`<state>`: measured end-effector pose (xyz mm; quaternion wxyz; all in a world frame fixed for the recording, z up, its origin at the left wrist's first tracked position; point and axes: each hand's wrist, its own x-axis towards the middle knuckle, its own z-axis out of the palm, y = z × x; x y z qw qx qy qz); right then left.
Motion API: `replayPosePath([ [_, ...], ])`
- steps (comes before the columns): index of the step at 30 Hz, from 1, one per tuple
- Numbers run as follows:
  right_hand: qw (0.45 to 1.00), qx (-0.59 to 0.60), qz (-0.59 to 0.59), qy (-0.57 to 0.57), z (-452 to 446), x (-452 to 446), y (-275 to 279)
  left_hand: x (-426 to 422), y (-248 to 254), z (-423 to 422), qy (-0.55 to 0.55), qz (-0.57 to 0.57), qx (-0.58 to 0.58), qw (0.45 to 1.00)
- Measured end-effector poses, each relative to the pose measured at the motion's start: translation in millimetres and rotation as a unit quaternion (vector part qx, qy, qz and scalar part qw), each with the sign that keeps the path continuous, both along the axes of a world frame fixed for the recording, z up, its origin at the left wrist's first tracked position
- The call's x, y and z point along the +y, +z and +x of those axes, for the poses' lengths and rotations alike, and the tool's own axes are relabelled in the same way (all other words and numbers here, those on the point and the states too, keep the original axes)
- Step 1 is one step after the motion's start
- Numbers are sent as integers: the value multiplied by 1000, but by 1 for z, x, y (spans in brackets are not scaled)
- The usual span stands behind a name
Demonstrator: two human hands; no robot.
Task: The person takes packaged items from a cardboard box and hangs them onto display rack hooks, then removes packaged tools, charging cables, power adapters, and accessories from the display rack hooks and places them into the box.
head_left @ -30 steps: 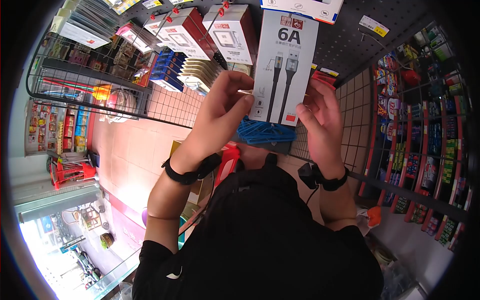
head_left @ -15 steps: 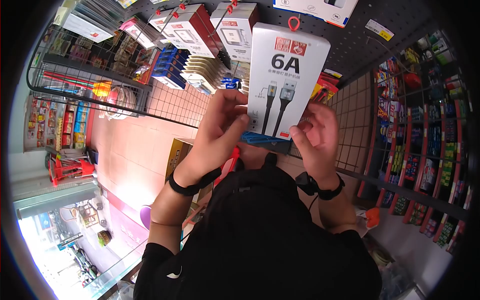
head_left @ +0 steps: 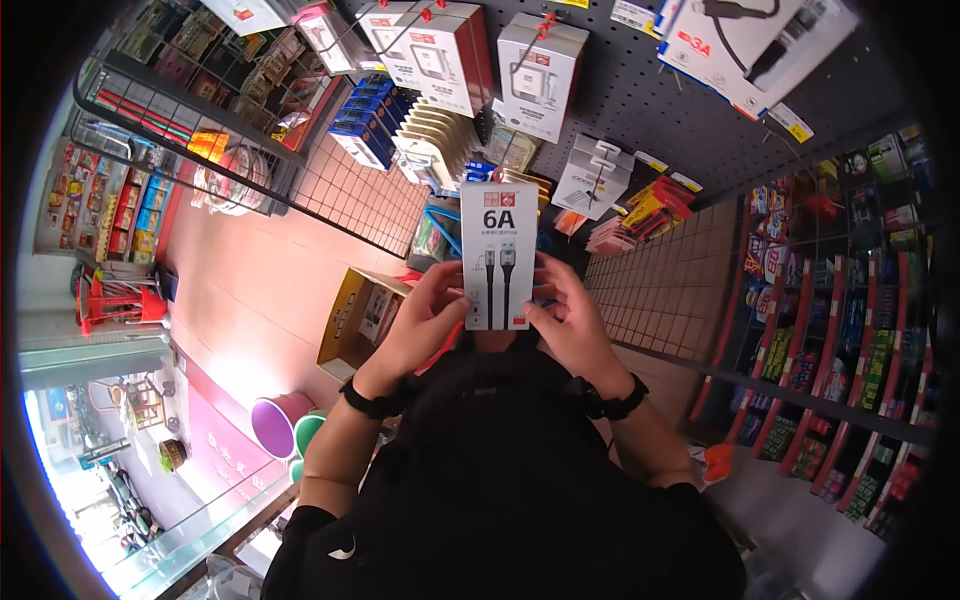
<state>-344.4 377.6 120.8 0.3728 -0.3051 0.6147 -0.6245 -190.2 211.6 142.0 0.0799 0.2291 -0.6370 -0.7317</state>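
A white charging cable box (head_left: 499, 262), printed with "6A" and two black cable plugs, stands upright in front of my chest. My left hand (head_left: 428, 318) grips its lower left edge, with the thumb on the front face and the fingers partly hidden at the side. On the opposite edge, my right hand (head_left: 572, 318) closes on the same box, its thumb near the lower right corner. Black bands circle both wrists.
White charger boxes (head_left: 541, 80) hang on hooks from the dark pegboard (head_left: 640, 110). A 3A cable box (head_left: 745, 50) hangs at upper right. An open yellow carton (head_left: 350, 322) stands on the floor at left. Stocked shelves (head_left: 820, 350) line the right side.
Both hands have brought the cable box down and away from the pegboard, closer to my body. More of the hanging goods behind it now shows.
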Motion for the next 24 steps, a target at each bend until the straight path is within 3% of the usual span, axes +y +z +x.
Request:
replayPosePath([
  [5,994,-18,59,94,25,-21,-25,-7,-45,48,51,66,-5,996],
  [7,989,-44,68,125,36,-33,-33,-10,-51,65,86,78,-62,991],
  [12,972,-56,127,188,70,-67,-54,-19,-77,108,144,129,-37,980],
  [14,964,24,142,223,85,-83,-64,-27,-81,125,168,121,-62,976],
  [16,954,29,154,256,100,-98,-83,-34,-88,142,177,111,-68,976],
  [18,953,13,152,262,116,-113,-95,-42,-88,158,218,151,-73,961],
  [21,918,-140,218,300,138,-137,-82,-53,-95,183,233,178,-70,953],
  [24,897,-119,252,343,156,-156,-118,-63,-131,214,261,177,-85,945],
])
